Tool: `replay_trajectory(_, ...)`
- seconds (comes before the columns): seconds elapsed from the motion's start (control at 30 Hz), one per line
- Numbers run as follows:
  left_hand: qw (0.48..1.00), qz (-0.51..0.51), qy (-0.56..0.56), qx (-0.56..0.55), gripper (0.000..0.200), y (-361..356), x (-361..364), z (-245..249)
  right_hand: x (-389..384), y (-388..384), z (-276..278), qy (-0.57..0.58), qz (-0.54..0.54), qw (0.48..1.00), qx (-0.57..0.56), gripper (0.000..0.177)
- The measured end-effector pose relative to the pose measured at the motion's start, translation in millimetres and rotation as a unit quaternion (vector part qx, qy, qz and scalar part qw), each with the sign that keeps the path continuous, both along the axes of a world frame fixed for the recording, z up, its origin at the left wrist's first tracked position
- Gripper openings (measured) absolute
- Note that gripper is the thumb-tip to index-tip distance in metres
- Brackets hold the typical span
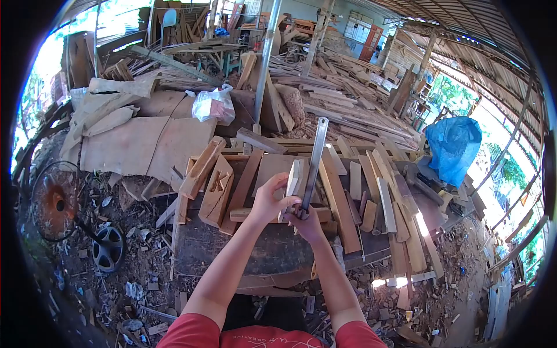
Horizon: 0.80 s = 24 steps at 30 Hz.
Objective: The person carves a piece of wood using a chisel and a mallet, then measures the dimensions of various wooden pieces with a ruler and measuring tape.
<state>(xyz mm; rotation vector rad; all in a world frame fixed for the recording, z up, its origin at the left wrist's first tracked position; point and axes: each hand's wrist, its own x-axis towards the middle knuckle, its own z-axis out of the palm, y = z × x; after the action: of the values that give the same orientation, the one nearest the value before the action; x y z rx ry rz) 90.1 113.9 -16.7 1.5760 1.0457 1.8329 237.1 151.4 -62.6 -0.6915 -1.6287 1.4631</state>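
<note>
My left hand (268, 201) is closed around a short, pale wooden block (295, 178), held upright over the workbench. Close beside it on the right, my right hand (306, 224) grips the lower end of a long grey metal strip (317, 153) with a rounded tip and a small hole at the top. The strip looks like a steel ruler, but I see no markings. Behind both hands lies a horizontal wooden bar (241, 215). To the left, a carved wooden block (217, 190) with a K-like recess leans on the bench.
The dark workbench (214, 255) carries several wooden strips (339, 203). A white plastic bag (213, 105) sits on large boards at the back left. A blue bag (454, 149) is at the right. A metal post (266, 64) rises behind the bench, and scraps litter the ground.
</note>
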Motion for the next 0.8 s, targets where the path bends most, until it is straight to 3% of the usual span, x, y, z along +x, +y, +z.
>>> replay_trajectory(0.23,0.999,-0.041,0.000,-0.021,0.069,4.1,-6.1,-4.9,2.8,2.1,2.3,-0.041,-0.004,0.999,0.004,0.022)
replay_trajectory(0.47,0.999,-0.035,-0.013,-0.015,0.064,5.5,-5.3,-5.3,3.6,4.1,-1.0,-0.064,-0.011,0.997,0.045,0.022)
replay_trajectory(0.57,0.998,-0.054,-0.013,-0.013,0.063,6.2,-6.3,-4.5,0.6,0.6,4.9,-0.057,-0.021,0.997,0.038,0.028)
replay_trajectory(0.8,0.999,-0.051,-0.007,-0.001,0.063,7.3,-7.1,-4.3,1.3,-2.2,10.1,-0.060,-0.008,0.998,0.011,0.023)
